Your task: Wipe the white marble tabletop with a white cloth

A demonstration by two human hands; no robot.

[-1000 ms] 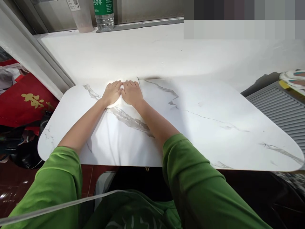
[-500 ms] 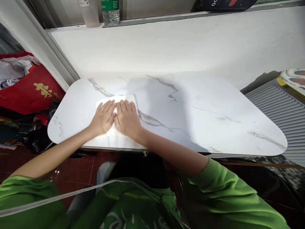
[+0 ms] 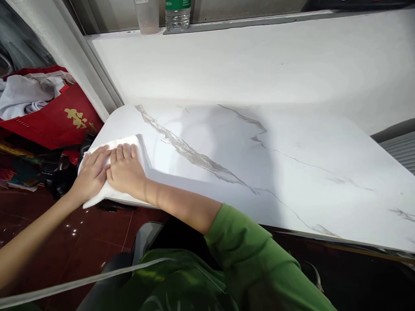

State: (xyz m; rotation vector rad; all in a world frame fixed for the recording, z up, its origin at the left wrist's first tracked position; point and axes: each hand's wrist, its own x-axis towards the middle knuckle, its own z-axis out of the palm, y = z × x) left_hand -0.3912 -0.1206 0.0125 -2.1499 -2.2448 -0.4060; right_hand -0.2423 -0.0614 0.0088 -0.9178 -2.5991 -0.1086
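Observation:
My left hand (image 3: 91, 176) lies flat on a white cloth (image 3: 103, 192) at the left end of a white marble-patterned table (image 3: 308, 190). Beside it my right hand (image 3: 126, 172) presses on the same cloth, fingers stretched forward, thumbs close together. Neither hand is wrapped round the cloth. The cloth is spread out, and its near left corner hangs past the table's rounded edge. Part of it is hidden under my palms.
Left of the table stands a red bag (image 3: 52, 123) with white fabric in it. A bottle with a green label (image 3: 177, 17) and a translucent cup (image 3: 148, 17) stand on the ledge behind. A grey ribbed panel (image 3: 402, 149) is at the right.
Both hands and the cloth have slid left across the table to its left end, with the cloth's corner now over the edge. The view has shifted left too.

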